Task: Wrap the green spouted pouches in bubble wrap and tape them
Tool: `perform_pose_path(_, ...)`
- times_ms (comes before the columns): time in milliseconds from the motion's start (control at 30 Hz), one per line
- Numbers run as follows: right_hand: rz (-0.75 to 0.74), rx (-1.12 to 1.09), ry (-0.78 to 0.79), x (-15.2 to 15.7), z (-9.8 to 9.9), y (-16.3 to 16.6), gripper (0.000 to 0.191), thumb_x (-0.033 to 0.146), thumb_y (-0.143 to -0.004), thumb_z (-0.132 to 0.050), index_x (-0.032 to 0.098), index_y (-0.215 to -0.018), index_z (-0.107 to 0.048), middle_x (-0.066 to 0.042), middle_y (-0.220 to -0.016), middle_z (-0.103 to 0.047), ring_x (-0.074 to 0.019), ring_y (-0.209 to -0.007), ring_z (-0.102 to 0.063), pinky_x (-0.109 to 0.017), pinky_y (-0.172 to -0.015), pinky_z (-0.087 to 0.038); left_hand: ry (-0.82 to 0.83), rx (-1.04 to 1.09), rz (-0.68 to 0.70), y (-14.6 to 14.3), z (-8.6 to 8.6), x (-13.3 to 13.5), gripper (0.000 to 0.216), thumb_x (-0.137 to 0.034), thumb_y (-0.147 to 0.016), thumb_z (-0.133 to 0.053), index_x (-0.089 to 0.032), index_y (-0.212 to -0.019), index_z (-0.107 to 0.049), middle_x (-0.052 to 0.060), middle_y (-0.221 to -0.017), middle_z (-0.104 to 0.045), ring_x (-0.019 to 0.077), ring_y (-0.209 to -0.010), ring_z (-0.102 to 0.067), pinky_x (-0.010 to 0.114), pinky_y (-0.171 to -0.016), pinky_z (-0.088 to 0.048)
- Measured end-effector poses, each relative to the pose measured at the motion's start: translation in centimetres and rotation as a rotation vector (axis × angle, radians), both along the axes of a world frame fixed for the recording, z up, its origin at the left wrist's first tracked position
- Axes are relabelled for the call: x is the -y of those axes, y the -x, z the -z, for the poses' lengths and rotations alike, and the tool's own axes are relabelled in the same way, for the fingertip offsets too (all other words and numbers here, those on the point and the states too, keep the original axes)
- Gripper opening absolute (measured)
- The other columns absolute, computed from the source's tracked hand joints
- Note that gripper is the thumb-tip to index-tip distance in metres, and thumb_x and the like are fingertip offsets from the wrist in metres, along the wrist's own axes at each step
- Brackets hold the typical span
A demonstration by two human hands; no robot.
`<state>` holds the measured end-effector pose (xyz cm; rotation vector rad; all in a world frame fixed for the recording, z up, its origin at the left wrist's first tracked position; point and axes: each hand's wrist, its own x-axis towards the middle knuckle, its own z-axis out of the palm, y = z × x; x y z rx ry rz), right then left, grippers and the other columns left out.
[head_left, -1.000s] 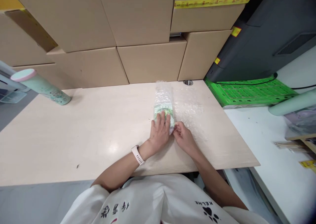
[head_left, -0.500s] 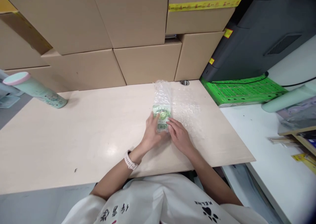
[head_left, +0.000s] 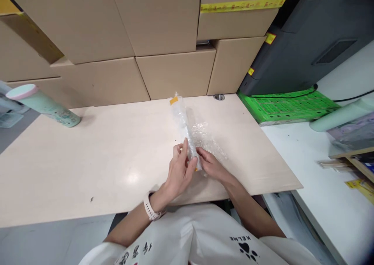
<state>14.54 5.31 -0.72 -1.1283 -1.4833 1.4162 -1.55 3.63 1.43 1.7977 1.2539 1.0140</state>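
Tumbler (head_left: 49, 107) on table (head_left: 117, 140), left of packet (head_left: 180, 113); boxes (head_left: 177, 76) behind.

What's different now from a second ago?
The flat, bubble-wrapped packet has been tipped up between the left hand and the right hand, its far end swung left and green-printed face out of sight. The loose, clear bubble-wrap sheet has drawn leftward. The tall mint-green tumbler and brown cardboard boxes stayed put.

Packet (head_left: 181, 119) was flat, green face up; now tipped on edge, far end swung toward 11 o'clock, where I see an orange patch (head_left: 174, 100). Bubble wrap (head_left: 208, 139) bunched, toward packet's 3 o'clock.
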Motion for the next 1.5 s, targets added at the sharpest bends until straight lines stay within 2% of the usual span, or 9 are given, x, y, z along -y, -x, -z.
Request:
perform_pose_path(233, 0.191, 0.045, 0.082, -0.5, 0.8, -2.7, 0.035, 0.050, -0.081, -0.067, 0.016, -0.083, -0.072, 0.001, -0.071, -0.064, -0.0142, -0.066, -0.055, -0.025, -0.060, -0.041, -0.106, -0.630, 0.013, -2.8, 0.9, -2.0, 0.068, -0.053, -0.099, -0.041, -0.016, -0.154, -0.025, 0.017, -0.126, -0.052, 0.0238, -0.091, -0.067, 0.032, -0.067, -0.053)
perform_pose_path(367, 0.437, -0.010, 0.176, -0.5, 0.7, -4.0, 0.054, 0.066, -0.083, -0.058, 0.016, -0.099, -0.071, -0.001, -0.073, -0.064, -0.0150, -0.063, -0.056, -0.026, -0.056, -0.043, -0.020, -0.715, 0.068, -5.0, 0.6, -2.9, 0.071, -0.053, -0.097, -0.048, -0.012, -0.152, -0.029, 0.020, -0.130, -0.051, 0.0267, -0.096, -0.068, 0.033, -0.071, -0.053)
perform_pose_path(600, 0.276, 0.310, 0.004, -1.4, 0.6, -4.8, 0.040, 0.055, -0.083, -0.062, 0.017, -0.095, -0.067, 0.001, -0.066, -0.058, -0.0150, -0.062, -0.054, -0.026, -0.057, -0.043, 0.134, -0.258, 0.232, -2.8, 0.9, -3.9, 0.048, -0.033, -0.095, -0.049, -0.017, -0.140, -0.049, 0.011, -0.122, -0.057, 0.0161, -0.078, -0.063, 0.036, -0.080, -0.053)
perform_pose_path(833, 0.264, 0.230, 0.154, -2.3, 0.2, -4.5, 0.029, 0.044, -0.081, -0.063, 0.018, -0.095, -0.066, -0.003, -0.076, -0.069, -0.0182, -0.065, -0.064, -0.027, -0.054, -0.050, 0.230, 0.323, -0.350, -0.8, 2.7, -5.7, 0.066, -0.016, -0.074, -0.071, -0.021, -0.135, -0.049, 0.013, -0.140, -0.049, 0.0247, -0.125, -0.052, 0.041, -0.105, -0.044)
perform_pose_path(967, 0.185, 0.027, 0.324, -1.7, 0.6, -2.5, 0.037, 0.049, -0.078, -0.066, 0.019, -0.098, -0.063, -0.001, -0.073, -0.067, -0.0182, -0.060, -0.064, -0.028, -0.049, -0.051, 0.625, 0.723, -0.167, 0.4, 1.6, -6.9, 0.069, -0.022, -0.067, -0.081, -0.016, -0.129, -0.053, 0.015, -0.129, -0.062, 0.0240, -0.108, -0.064, 0.036, -0.094, -0.051)
perform_pose_path(1167, 0.115, 0.213, 0.065, -0.2, 0.6, 0.7, 0.035, 0.054, -0.088, -0.055, 0.020, -0.089, -0.063, -0.002, -0.075, -0.065, -0.0197, -0.070, -0.063, -0.036, -0.068, -0.055, 0.828, 0.724, -0.006, 4.1, 0.1, -7.3, 0.053, -0.025, -0.058, -0.091, -0.010, -0.104, -0.071, 0.013, -0.101, -0.076, 0.0234, -0.086, -0.071, 0.035, -0.085, -0.054)
perform_pose_path(1300, 0.342, 0.462, -0.206, -1.3, -0.7, 0.7, 0.063, 0.058, -0.074, -0.074, 0.022, -0.124, -0.060, -0.014, -0.130, -0.059, -0.0342, -0.122, -0.053, -0.054, -0.105, -0.043, 0.712, 0.758, -0.022, 5.4, -1.2, -7.3, 0.051, -0.024, -0.056, -0.092, -0.012, -0.102, -0.073, 0.011, -0.101, -0.077, 0.0238, -0.087, -0.072, 0.035, -0.083, -0.056)
perform_pose_path(1400, 0.239, 0.179, -0.034, -2.8, -1.6, 0.4, 0.108, 0.063, -0.063, -0.082, 0.027, -0.151, -0.032, -0.015, -0.156, -0.036, -0.0347, -0.143, -0.036, -0.056, -0.114, -0.034, 0.648, 0.730, 0.026, 5.6, -2.0, -7.0, 0.048, -0.027, -0.059, -0.091, -0.012, -0.100, -0.072, 0.010, -0.095, -0.077, 0.0234, -0.082, -0.072, 0.033, -0.078, -0.056)
perform_pose_path(1500, -0.122, -0.218, 0.259, -3.7, -1.7, 0.8, 0.093, 0.062, -0.065, -0.082, 0.026, -0.143, -0.045, -0.013, -0.142, -0.055, -0.0311, -0.128, -0.055, -0.050, -0.107, -0.045, 0.644, 0.668, 0.082, 5.3, -2.0, -6.5, 0.046, -0.030, -0.061, -0.090, -0.012, -0.098, -0.070, 0.008, -0.090, -0.076, 0.0222, -0.077, -0.071, 0.032, -0.073, -0.056)
